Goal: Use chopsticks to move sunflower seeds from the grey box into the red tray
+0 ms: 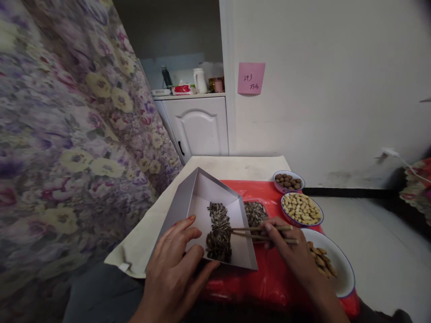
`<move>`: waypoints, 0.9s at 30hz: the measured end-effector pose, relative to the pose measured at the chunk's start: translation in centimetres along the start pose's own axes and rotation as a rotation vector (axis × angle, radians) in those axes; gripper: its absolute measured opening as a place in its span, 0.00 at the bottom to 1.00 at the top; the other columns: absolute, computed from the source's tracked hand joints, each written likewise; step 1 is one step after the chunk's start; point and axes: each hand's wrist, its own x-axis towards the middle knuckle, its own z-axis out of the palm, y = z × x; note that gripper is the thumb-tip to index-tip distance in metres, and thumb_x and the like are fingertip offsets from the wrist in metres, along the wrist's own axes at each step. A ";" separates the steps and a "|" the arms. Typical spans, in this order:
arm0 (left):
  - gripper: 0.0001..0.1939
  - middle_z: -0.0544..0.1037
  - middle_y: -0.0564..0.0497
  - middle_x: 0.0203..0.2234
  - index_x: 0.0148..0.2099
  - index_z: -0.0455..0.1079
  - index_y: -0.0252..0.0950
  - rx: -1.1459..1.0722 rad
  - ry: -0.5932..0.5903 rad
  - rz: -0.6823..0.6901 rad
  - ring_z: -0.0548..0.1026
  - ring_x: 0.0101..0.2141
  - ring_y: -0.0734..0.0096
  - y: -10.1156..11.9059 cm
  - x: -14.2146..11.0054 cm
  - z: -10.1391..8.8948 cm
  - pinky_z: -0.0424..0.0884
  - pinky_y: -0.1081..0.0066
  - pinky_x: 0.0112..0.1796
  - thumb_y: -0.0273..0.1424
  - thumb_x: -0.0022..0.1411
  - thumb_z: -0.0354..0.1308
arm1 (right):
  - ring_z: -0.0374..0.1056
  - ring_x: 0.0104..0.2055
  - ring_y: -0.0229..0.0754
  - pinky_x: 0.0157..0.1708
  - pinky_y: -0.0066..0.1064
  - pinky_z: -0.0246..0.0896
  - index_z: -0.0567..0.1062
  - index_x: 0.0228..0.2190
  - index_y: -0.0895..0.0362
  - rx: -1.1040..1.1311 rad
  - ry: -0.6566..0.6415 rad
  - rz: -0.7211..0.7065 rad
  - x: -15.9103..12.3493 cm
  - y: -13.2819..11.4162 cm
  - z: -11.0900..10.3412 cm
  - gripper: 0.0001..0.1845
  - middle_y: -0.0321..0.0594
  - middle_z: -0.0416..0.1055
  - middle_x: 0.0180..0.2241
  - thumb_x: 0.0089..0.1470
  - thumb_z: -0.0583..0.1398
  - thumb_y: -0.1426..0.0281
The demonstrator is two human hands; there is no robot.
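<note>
My left hand (177, 264) grips the near edge of a grey paper box (202, 190) and tilts it up, thumb over the rim. A heap of striped sunflower seeds (218, 233) lies inside the box. My right hand (289, 251) is closed on a pair of wooden chopsticks (259, 233), whose tips reach over the box's right wall to the seeds. A small dish of more sunflower seeds (255, 211) sits just behind the box on the red cloth (269, 278).
On the right stand three bowls: brown nuts (288, 181), peanuts in shell (301, 208) and a white bowl of almonds (332, 264). A flowered curtain (67, 134) hangs at the left. Behind are a white cabinet (198, 125) and a pink note (251, 78) on the wall.
</note>
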 end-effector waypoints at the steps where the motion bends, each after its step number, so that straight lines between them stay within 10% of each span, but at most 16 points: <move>1: 0.10 0.71 0.43 0.43 0.34 0.64 0.36 0.001 -0.001 0.002 0.66 0.56 0.47 0.0 0.0 0.0 0.66 0.50 0.51 0.30 0.57 0.64 | 0.72 0.27 0.43 0.31 0.30 0.62 0.75 0.33 0.56 0.012 0.007 0.002 0.0 0.0 -0.1 0.18 0.35 0.73 0.21 0.64 0.54 0.57; 17: 0.10 0.71 0.43 0.43 0.34 0.64 0.36 0.021 0.009 0.032 0.67 0.55 0.47 0.0 0.2 -0.1 0.68 0.50 0.49 0.30 0.57 0.64 | 0.74 0.29 0.45 0.34 0.33 0.68 0.78 0.39 0.56 0.083 0.465 0.015 -0.9 1.2 -3.4 0.16 0.41 0.79 0.30 0.59 0.60 0.58; 27: 0.09 0.71 0.44 0.43 0.34 0.65 0.37 0.006 0.007 -0.006 0.67 0.56 0.49 0.1 0.1 -0.1 0.67 0.51 0.51 0.30 0.58 0.64 | 0.72 0.28 0.41 0.30 0.28 0.65 0.77 0.35 0.56 0.082 0.096 -0.101 -0.2 -0.5 1.7 0.14 0.36 0.74 0.24 0.63 0.55 0.62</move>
